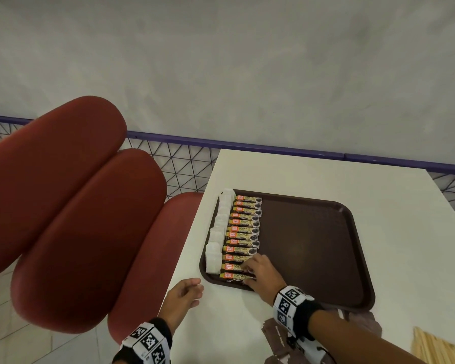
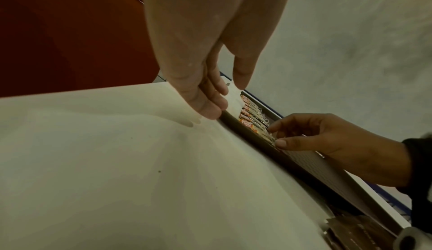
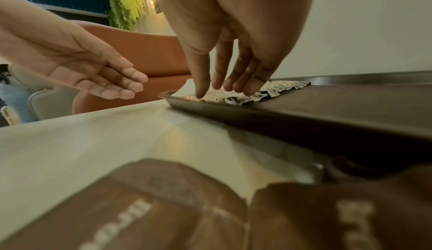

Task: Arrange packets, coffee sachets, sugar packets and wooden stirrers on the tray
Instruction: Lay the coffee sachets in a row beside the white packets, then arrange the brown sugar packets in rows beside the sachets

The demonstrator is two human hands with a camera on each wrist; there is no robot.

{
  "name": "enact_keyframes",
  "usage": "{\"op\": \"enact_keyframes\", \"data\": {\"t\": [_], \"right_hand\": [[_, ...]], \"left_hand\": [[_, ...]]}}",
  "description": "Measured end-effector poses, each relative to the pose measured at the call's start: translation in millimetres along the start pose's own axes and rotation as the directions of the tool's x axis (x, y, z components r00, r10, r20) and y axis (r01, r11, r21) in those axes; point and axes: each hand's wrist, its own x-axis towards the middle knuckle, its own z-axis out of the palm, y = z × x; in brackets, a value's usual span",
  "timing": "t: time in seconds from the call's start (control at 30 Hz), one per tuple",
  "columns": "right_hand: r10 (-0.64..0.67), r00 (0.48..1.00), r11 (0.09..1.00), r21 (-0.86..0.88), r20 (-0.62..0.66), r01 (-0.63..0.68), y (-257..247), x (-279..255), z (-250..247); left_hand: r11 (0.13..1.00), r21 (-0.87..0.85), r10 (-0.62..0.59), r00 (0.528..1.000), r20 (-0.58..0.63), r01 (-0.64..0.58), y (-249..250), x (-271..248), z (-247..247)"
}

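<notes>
On the dark brown plastic tray (image 1: 313, 232), far-left column: white paper packets (image 1: 218, 232), number unclear; beside them twelve orange-and-black coffee sachets (image 1: 243, 227). The right hand (image 1: 260, 271) presses straight fingers on the nearest sachets. The left hand (image 1: 184, 298) hovers relaxed, empty. Brown sugar packets (image 1: 276, 340) and wooden stirrers (image 1: 431, 348) remain on the white table (image 1: 300, 169).

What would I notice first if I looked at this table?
You'd spot the neat row of orange and black coffee sachets along the left side of the brown tray, with white packets lined up at its left edge. The right hand touches the nearest sachets with straight fingers, while the left hand hovers open by the table's edge. Big red cushions fill the left.
</notes>
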Motion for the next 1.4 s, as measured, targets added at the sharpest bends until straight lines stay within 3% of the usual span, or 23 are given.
{"op": "enact_keyframes", "data": {"t": [0.27, 0.57, 0.7, 0.83, 1.13, 1.27, 1.4], "right_hand": [[0.02, 1.0, 0.999, 0.029, -0.002, -0.02, 0, 2, 6], [0.075, 0.989, 0.989, 0.138, -0.126, -0.057, 8, 2, 1], [0.117, 0.992, 0.969, 0.224, -0.05, -0.102, 7, -2, -3], [0.159, 0.982, 0.952, 0.28, -0.103, -0.125, 13, -15, -22], [0.403, 0.912, 0.872, 0.334, -0.076, -0.357, 75, -101, -74], [0.508, 0.861, 0.839, 0.241, -0.022, -0.488, 97, -139, -83], [0.528, 0.848, 0.845, 0.079, 0.04, -0.53, 98, -163, -70]], "left_hand": [[1.0, 0.022, -0.001, 1.0, 0.03, 0.001, 1, -1, 6], [0.996, 0.083, 0.007, 0.999, 0.052, -0.011, 5, -2, 6], [0.99, 0.14, 0.015, 0.995, 0.094, -0.028, 9, -6, 11], [0.974, 0.222, -0.001, 0.985, 0.173, -0.038, 14, -11, 25], [0.823, 0.538, -0.041, 0.924, 0.379, -0.184, 9, -20, 67], [0.752, 0.614, -0.073, 0.894, 0.442, -0.242, 4, -23, 88], [0.6, 0.725, -0.095, 0.869, 0.485, -0.339, 1, -26, 108]]}}
